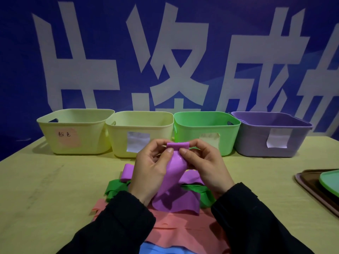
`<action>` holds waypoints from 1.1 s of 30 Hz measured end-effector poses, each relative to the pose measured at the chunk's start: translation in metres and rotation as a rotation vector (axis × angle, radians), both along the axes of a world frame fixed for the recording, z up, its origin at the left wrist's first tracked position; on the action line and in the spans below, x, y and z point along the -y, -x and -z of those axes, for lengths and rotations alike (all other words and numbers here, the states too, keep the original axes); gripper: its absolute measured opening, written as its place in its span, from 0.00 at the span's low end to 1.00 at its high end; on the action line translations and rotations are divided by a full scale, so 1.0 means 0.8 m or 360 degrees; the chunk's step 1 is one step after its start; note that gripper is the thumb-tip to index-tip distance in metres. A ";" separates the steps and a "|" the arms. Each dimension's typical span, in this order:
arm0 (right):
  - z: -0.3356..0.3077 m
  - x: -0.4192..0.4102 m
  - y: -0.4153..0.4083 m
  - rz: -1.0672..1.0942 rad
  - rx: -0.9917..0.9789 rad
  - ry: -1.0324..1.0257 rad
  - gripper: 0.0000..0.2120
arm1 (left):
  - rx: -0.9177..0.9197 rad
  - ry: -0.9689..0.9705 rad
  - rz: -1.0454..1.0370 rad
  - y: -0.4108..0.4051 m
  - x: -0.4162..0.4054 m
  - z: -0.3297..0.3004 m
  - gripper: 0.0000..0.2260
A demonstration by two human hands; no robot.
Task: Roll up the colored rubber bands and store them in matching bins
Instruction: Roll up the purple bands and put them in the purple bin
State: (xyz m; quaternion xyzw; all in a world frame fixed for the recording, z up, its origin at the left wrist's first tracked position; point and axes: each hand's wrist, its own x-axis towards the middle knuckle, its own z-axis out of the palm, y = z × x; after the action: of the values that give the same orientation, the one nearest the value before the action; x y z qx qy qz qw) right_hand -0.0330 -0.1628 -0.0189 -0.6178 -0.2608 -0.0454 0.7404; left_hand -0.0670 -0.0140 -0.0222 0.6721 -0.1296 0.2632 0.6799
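Purple band sat between your hands, top end curled, tail draped on the pile | left hand and right hand each pinched that curl, thumbs on top, raised before the bins | purple bin far right, contents probably hidden
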 end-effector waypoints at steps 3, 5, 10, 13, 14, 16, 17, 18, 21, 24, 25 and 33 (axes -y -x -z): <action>-0.002 0.001 0.003 -0.0041 -0.0088 -0.0051 0.06 | 0.0025 -0.0030 0.0019 0.001 -0.002 -0.002 0.10; -0.004 0.001 0.003 -0.0031 -0.0132 -0.0061 0.05 | 0.0025 -0.0028 0.0015 0.001 -0.001 -0.002 0.09; 0.000 -0.001 0.002 -0.0017 -0.0130 -0.0033 0.04 | -0.0088 0.0029 0.0005 -0.005 0.001 0.005 0.09; 0.000 -0.001 0.002 -0.0035 -0.0125 -0.0036 0.03 | -0.0176 0.0047 0.0071 -0.005 -0.001 0.006 0.10; 0.001 -0.002 0.002 -0.0033 -0.0125 -0.0040 0.03 | -0.0199 0.0037 0.0107 -0.005 -0.001 0.006 0.10; 0.003 -0.003 0.001 -0.0007 -0.0147 -0.0048 0.04 | -0.0223 0.0015 0.0116 -0.005 -0.002 0.006 0.08; 0.002 -0.003 0.001 0.0011 -0.0159 -0.0047 0.05 | -0.0219 0.0010 0.0094 -0.004 -0.002 0.006 0.07; 0.002 -0.003 0.001 0.0025 -0.0166 -0.0039 0.05 | -0.0210 0.0007 0.0068 -0.004 -0.001 0.006 0.07; 0.000 -0.004 0.003 0.0036 -0.0148 0.0021 0.02 | -0.0189 0.0035 0.0029 -0.002 0.002 0.003 0.05; 0.002 -0.006 0.005 0.0004 -0.0094 0.0063 0.02 | -0.0184 0.0087 -0.0002 -0.004 0.002 0.004 0.04; 0.002 -0.006 0.006 -0.0026 -0.0069 0.0060 0.03 | -0.0166 0.0101 -0.0002 -0.005 0.002 0.003 0.05; 0.001 -0.008 0.006 -0.0190 0.0125 0.0100 0.14 | -0.0072 0.0211 0.0051 -0.002 0.001 -0.003 0.02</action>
State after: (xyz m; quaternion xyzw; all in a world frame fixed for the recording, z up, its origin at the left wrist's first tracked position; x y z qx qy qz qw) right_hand -0.0382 -0.1565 -0.0195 -0.6218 -0.3275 -0.0170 0.7112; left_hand -0.0653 -0.0146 -0.0199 0.6293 -0.1074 0.2451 0.7297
